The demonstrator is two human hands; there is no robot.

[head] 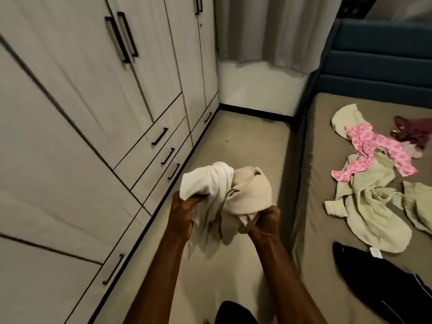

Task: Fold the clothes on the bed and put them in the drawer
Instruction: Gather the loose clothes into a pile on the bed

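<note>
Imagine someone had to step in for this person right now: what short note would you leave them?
Left hand grips the white garment; right hand grips the beige garment. Both are bunched together, held over the floor between the wardrobe and the bed.
Drawers in the wardrobe all look closed.
On the bed: a pink patterned piece, pale green garments, a maroon item, and a black garment, all unfolded.
Left: open a drawer, stow the held pair, then fold and store the rest.
</note>
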